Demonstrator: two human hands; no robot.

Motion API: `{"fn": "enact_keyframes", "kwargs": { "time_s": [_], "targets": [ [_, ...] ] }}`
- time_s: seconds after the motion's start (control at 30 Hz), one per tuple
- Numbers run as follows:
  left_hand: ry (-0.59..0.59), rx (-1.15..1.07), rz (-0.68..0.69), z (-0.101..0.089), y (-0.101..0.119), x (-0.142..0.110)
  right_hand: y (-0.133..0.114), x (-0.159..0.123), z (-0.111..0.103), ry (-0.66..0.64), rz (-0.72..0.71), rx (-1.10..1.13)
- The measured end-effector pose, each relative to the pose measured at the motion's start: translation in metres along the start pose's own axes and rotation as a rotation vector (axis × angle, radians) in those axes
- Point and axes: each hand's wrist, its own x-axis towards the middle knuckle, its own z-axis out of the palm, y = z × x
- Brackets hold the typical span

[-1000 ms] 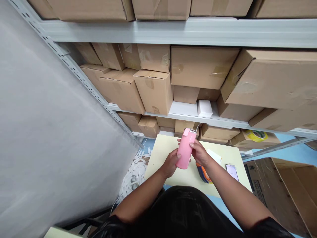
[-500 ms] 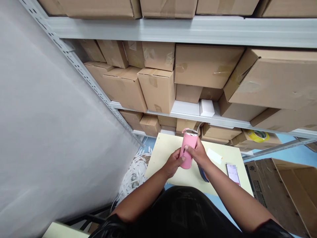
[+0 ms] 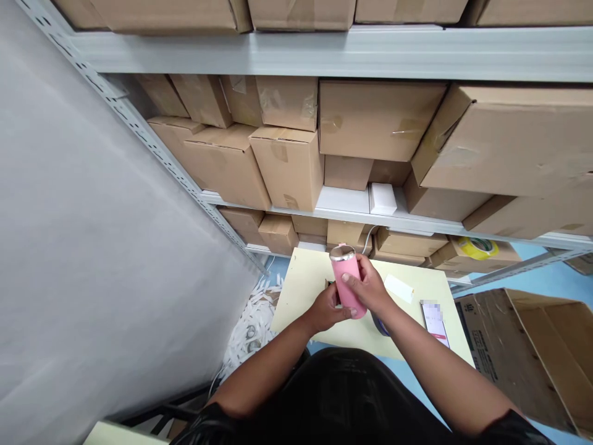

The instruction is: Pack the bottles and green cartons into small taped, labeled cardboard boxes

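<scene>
A pink cylinder (image 3: 345, 275) with a shiny silver top is held upright, tilted slightly, above the pale yellow table (image 3: 296, 290). My right hand (image 3: 370, 289) wraps its right side, with the thumb across the front. My left hand (image 3: 327, 310) is closed around the lower left side, thumb near the base. Beside my left fingers shows a small dark patch that I cannot make out. A blue ring-shaped thing (image 3: 380, 324) lies on the table, partly hidden by my right forearm.
A phone (image 3: 434, 322) and white paper (image 3: 398, 288) lie on the table's right side. Shelves of cardboard boxes (image 3: 285, 164) rise behind it, with yellow tape (image 3: 478, 248) low down. An open carton (image 3: 514, 352) stands right; white strips (image 3: 250, 327) pile at left.
The cylinder has turned in my hands and its top has shifted left and tipped toward me. My left thumb has moved down to its base. The camera view has shifted slightly.
</scene>
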Motion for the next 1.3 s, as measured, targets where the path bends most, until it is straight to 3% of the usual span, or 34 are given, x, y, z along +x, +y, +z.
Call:
{"fn": "enact_keyframes", "kwargs": {
  "time_s": [0.07, 0.23, 0.43, 0.5, 0.57, 0.67, 0.83, 1.0, 1.2, 1.3],
  "targets": [
    [-0.018, -0.049, -0.053, 0.002, 0.004, -0.003, 0.003, 0.007, -0.006, -0.03, 0.071, 0.095],
    [-0.035, -0.036, -0.157, 0.003, 0.007, -0.007, 0.013, 0.014, -0.016, 0.1, 0.271, 0.22],
    [-0.016, 0.409, -0.173, -0.009, 0.001, -0.01, 0.005, 0.01, -0.031, -0.102, 0.183, 0.212],
    [-0.051, 0.496, -0.121, -0.02, -0.001, -0.009, 0.008, 0.01, -0.037, -0.122, 0.145, 0.191],
    [-0.046, 0.563, -0.013, -0.035, -0.005, -0.008, 0.017, 0.01, -0.043, -0.069, 0.124, 0.17],
    [0.105, 0.764, 0.11, -0.063, -0.017, -0.005, 0.032, 0.011, -0.053, 0.108, 0.096, 0.122],
    [0.175, 1.074, 0.121, -0.089, -0.045, 0.0, 0.04, 0.013, -0.063, 0.325, 0.039, 0.074],
    [0.246, 1.199, 0.118, -0.085, -0.054, -0.003, 0.034, 0.017, -0.047, 0.311, 0.012, 0.067],
    [0.076, 1.179, 0.119, -0.075, -0.058, -0.01, 0.037, 0.021, -0.029, 0.306, -0.027, 0.044],
    [0.087, 1.096, 0.156, -0.07, -0.062, -0.011, 0.04, 0.022, -0.029, 0.33, -0.035, 0.048]
  ]
}}
